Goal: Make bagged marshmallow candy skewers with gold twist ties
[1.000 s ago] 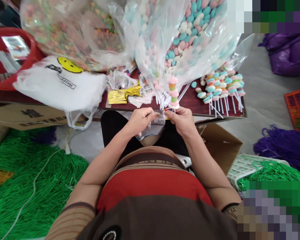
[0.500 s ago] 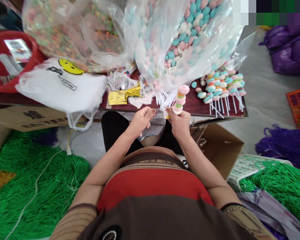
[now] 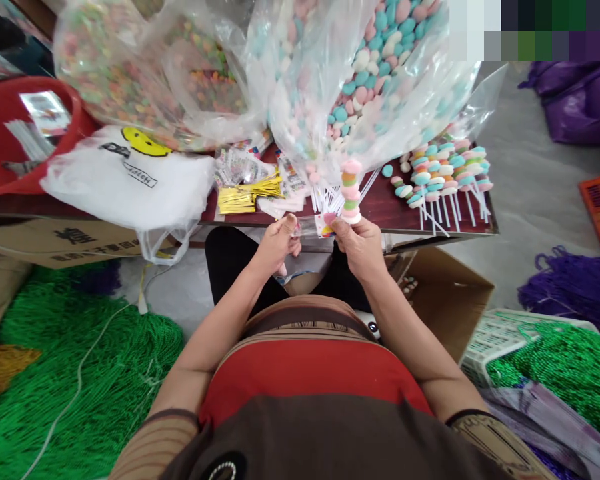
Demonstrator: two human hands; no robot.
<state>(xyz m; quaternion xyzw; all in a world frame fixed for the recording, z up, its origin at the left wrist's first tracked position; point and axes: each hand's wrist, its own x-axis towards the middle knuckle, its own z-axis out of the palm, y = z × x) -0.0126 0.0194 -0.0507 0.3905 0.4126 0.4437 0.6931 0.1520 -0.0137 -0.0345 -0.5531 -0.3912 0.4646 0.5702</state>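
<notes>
My right hand is closed on a candy skewer, a stick of stacked pink, orange and green sweets that stands upright above my fingers. It also pinches one end of a small clear printed wrapper. My left hand pinches the other end of that wrapper, so the wrapper is stretched between both hands just in front of the dark red table edge.
Finished candy skewers lie at the table's right. White sticks, gold twist ties and a white smiley bag lie further left. Big clear bags of sweets loom behind. A cardboard box sits below right.
The skewer, tilted to the right half a second ago, now stands upright. The clear wrapper is again held stretched between both hands.
</notes>
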